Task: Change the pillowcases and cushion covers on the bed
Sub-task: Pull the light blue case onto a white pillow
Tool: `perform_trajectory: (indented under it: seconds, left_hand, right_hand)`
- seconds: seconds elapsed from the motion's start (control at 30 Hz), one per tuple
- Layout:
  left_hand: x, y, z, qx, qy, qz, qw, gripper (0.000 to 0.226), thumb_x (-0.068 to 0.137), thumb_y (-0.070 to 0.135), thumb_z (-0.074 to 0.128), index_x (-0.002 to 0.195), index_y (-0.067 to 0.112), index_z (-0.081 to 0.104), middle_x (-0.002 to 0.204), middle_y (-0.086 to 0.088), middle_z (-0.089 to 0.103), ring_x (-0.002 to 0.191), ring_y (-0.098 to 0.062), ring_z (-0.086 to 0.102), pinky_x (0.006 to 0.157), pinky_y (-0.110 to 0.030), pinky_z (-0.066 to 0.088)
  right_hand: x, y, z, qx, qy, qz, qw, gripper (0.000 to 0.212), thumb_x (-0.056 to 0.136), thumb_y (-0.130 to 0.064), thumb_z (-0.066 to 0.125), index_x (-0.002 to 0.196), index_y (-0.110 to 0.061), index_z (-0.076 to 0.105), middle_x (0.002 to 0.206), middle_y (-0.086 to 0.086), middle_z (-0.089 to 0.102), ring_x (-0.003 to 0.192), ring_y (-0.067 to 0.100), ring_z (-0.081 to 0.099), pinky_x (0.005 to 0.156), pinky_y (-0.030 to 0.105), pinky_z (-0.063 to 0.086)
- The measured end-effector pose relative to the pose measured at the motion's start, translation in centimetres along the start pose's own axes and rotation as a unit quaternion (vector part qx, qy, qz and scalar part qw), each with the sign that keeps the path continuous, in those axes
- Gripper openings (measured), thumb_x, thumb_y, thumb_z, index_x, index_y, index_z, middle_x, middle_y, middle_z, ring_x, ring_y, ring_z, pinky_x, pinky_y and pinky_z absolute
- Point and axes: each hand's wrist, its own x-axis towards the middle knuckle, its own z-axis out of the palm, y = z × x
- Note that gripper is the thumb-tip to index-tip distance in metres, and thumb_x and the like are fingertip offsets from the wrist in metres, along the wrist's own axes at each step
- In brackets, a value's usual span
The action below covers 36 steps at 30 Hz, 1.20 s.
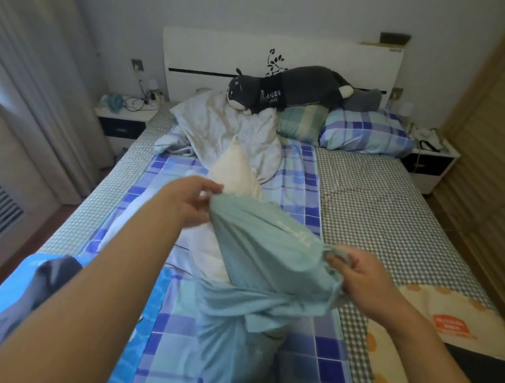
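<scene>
Two bare hands work a pale teal fabric pillowcase (273, 255) above the middle of the bed (397, 211), which is spread with a grey-and-white gingham sheet and a blue, purple and white checked cover down its left half. Reaching forward, the left hand (196, 201) has its fingers curled to pinch the far upper edge of the pillowcase, while the right hand (360, 279) bunches the near right edge between thumb and curled fingers; the cloth hangs stretched between them and trails down in loose folds toward the near end of the bed. Just beyond the left hand lies a bare cream-white pillow (236, 174), tilted with one corner pointing toward the headboard, and it rests against a larger crumpled white pillow (229, 127) with a faint pattern. On top of that one, against the white headboard (215, 55), sprawls a long dark grey plush animal (291, 90). To its right sit a green-and-cream checked cushion (302, 122) and a blue-and-purple plaid pillow (368, 131), side by side and touching. At the near right corner lies a cream cloth with orange dots (419, 303). White bedside tables stand at both sides, the left one (126, 114) carrying cables.
</scene>
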Motion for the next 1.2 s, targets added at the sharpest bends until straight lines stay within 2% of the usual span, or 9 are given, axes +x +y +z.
perform_trajectory:
  seconds: [0.17,0.23,0.4,0.5,0.6,0.73,0.87,1.07,1.2]
  left_hand:
    - [-3.2,-13.3,1.8,0.131,-0.119,0.061,0.982,0.047,0.066,0.001,0.069,0.111,0.011,0.058,0.072,-0.002,0.057,0.068,-0.016,0.055,0.073,-0.034,0.050]
    - [-3.3,-16.9,4.2,0.105,-0.147,0.083,0.980,0.050,0.074,-0.005,0.063,0.120,0.012,0.057,0.075,0.002,0.056,0.077,-0.015,0.052,0.082,-0.033,0.047]
    - [-3.8,-20.1,5.3,0.223,-0.159,0.116,0.955,0.052,0.081,-0.002,0.057,0.128,0.021,0.056,0.082,0.009,0.067,0.087,-0.008,0.062,0.103,-0.036,0.050]
    - [-4.9,-19.7,3.2,0.353,-0.168,0.177,0.903,0.036,0.082,0.006,0.057,0.110,0.026,0.067,0.082,0.007,0.074,0.080,-0.009,0.068,0.093,-0.046,0.054]
    - [-1.8,-16.3,0.0,0.356,0.051,0.401,0.843,0.031,0.086,0.036,0.059,0.116,0.038,0.062,0.106,0.016,0.067,0.095,-0.004,0.064,0.090,-0.032,0.054]
    - [0.5,-15.4,-1.8,0.436,-0.140,0.341,0.821,0.041,0.089,0.071,0.040,0.120,0.047,0.054,0.120,0.032,0.060,0.115,0.009,0.054,0.103,-0.023,0.041]
    - [-1.8,-19.1,-1.9,0.567,-0.164,0.412,0.694,0.068,0.089,0.081,0.021,0.104,0.028,0.061,0.099,0.008,0.064,0.088,-0.009,0.054,0.080,-0.033,0.044]
    - [-4.3,-19.1,-0.9,0.622,-0.195,0.499,0.571,0.044,0.099,0.067,0.025,0.096,0.028,0.044,0.085,0.007,0.047,0.077,-0.008,0.032,0.068,-0.027,0.024]
    - [-5.7,-18.1,-0.3,0.620,-0.226,0.506,0.555,0.036,0.099,0.065,0.028,0.096,0.030,0.032,0.088,0.004,0.045,0.078,-0.009,0.030,0.070,-0.026,0.020]
  right_hand:
    - [-0.5,4.6,-5.5,-0.324,0.089,0.198,0.921,0.020,0.093,-0.011,0.062,0.092,-0.029,0.071,0.101,0.000,0.071,0.090,0.024,0.064,0.077,0.033,0.051]
    - [0.0,2.9,-4.0,-0.306,0.190,0.152,0.921,0.033,0.089,-0.003,0.056,0.103,-0.031,0.068,0.111,0.002,0.060,0.098,0.025,0.056,0.083,0.034,0.045]
    - [1.5,2.1,2.3,-0.268,0.045,0.208,0.940,0.037,0.104,-0.039,0.041,0.097,-0.014,0.067,0.104,0.011,0.069,0.092,0.029,0.062,0.075,0.032,0.041]
    - [0.6,2.8,2.3,-0.185,0.024,0.224,0.957,0.038,0.102,-0.032,0.044,0.089,-0.008,0.070,0.099,0.012,0.073,0.091,0.028,0.066,0.081,0.033,0.051]
    - [-1.6,2.1,4.1,-0.159,-0.017,0.177,0.971,0.025,0.097,-0.031,0.053,0.080,-0.019,0.068,0.085,-0.004,0.072,0.083,0.015,0.065,0.077,0.030,0.050]
    - [-3.8,1.9,6.5,-0.187,-0.077,0.121,0.972,0.010,0.090,-0.037,0.058,0.083,-0.030,0.060,0.089,-0.007,0.064,0.080,0.010,0.060,0.075,0.031,0.051]
    - [-3.7,2.7,5.9,-0.347,-0.159,0.156,0.911,0.024,0.092,-0.040,0.056,0.112,-0.029,0.052,0.115,-0.004,0.052,0.102,0.017,0.055,0.087,0.035,0.049]
    - [0.9,-0.2,6.0,-0.526,0.017,0.029,0.850,0.037,0.089,-0.019,0.063,0.122,-0.021,0.047,0.122,0.004,0.051,0.108,0.024,0.053,0.078,0.034,0.047]
    - [2.4,-2.9,4.2,-0.561,0.039,-0.010,0.827,0.038,0.087,-0.015,0.063,0.120,-0.021,0.046,0.122,0.006,0.044,0.107,0.024,0.048,0.078,0.035,0.046]
